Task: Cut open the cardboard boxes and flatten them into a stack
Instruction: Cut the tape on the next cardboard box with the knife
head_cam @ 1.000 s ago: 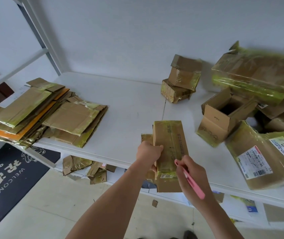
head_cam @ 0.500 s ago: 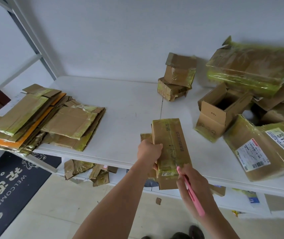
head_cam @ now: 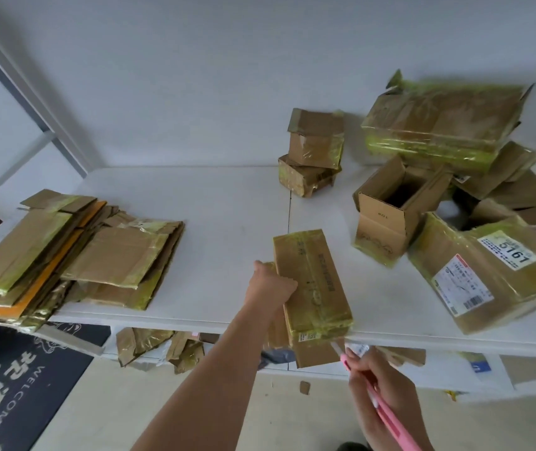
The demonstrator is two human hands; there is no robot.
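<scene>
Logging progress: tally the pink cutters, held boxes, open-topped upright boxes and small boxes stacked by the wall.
Pink cutter: 1
Held box: 1
Open-topped box: 1
Small stacked boxes: 2
Total: 5

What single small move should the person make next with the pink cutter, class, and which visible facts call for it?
Probably bring the blade tip back up to the taped near end of the long box and slice that seam. The left hand grips the box at the table edge, its yellow-green tape looks unbroken, and the right hand holds the pink cutter just below that end.
</scene>
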